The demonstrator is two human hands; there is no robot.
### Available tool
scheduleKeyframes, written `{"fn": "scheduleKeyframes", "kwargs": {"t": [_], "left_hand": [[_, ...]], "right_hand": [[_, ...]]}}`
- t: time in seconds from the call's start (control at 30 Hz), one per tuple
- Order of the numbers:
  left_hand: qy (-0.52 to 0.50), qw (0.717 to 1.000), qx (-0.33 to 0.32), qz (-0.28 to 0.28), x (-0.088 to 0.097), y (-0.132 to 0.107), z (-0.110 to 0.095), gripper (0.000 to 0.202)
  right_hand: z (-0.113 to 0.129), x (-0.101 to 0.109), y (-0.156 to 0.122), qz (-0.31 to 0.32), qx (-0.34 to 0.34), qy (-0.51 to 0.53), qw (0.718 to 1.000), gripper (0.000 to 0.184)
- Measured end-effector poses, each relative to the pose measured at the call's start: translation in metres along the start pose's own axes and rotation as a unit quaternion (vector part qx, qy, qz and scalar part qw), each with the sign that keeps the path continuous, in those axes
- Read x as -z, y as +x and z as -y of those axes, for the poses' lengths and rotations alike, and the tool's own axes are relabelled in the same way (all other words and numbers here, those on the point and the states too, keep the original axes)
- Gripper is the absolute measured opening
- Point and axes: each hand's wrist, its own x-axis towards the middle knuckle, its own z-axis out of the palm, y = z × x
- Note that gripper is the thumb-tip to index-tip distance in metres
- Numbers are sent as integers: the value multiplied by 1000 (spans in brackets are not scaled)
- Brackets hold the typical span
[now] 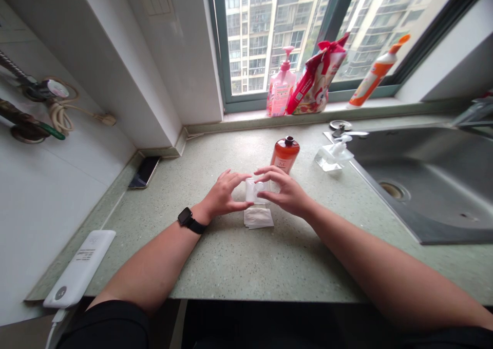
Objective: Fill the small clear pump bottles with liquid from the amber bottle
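A small translucent white container [251,191] with a rounded clear part stands on the counter between my two hands; its exact kind is hard to make out. On its left is my left hand [223,195], thumb and fingers spread in a C, with a black watch on the wrist. My right hand [285,192] curves open on the other side, fingertips close to the container; whether they touch it I cannot tell. Just in front lie folded white tissues [258,217]. Behind my right hand rises an uncapped amber bottle [285,155] with a pink label.
A clear pump dispenser [334,156] stands beside the steel sink [439,185]. On the windowsill are a pink pump bottle [280,91], a red bag [318,79] and an orange-white bottle [375,77]. Left are a phone [144,172] and a white power bank [80,267].
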Motion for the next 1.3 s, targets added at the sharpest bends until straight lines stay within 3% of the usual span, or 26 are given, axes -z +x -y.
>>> {"fn": "scheduleKeyframes", "kwargs": {"t": [0.13, 0.27, 0.37, 0.73, 1.1, 1.3], "left_hand": [[7, 1000, 2, -2, -1, 0, 0, 72], [3, 1000, 11, 8, 0, 0, 0, 73], [6, 1000, 9, 6, 1, 0, -2, 73], [44, 999, 12, -17, -1, 1, -3, 67], [51, 998, 14, -18, -1, 0, -1, 64], [15, 1000, 8, -8, 2, -1, 7, 78]], "right_hand": [[2, -1, 0, -10, -5, -7, 1000, 25], [4, 5, 1, 23, 3, 14, 1000, 36], [4, 7, 1, 38, 4, 18, 999, 31], [2, -8, 0, -72, 14, -29, 997, 20], [6, -12, -1, -76, -6, -47, 996, 18], [4, -12, -1, -83, -11, -18, 996, 22]]}}
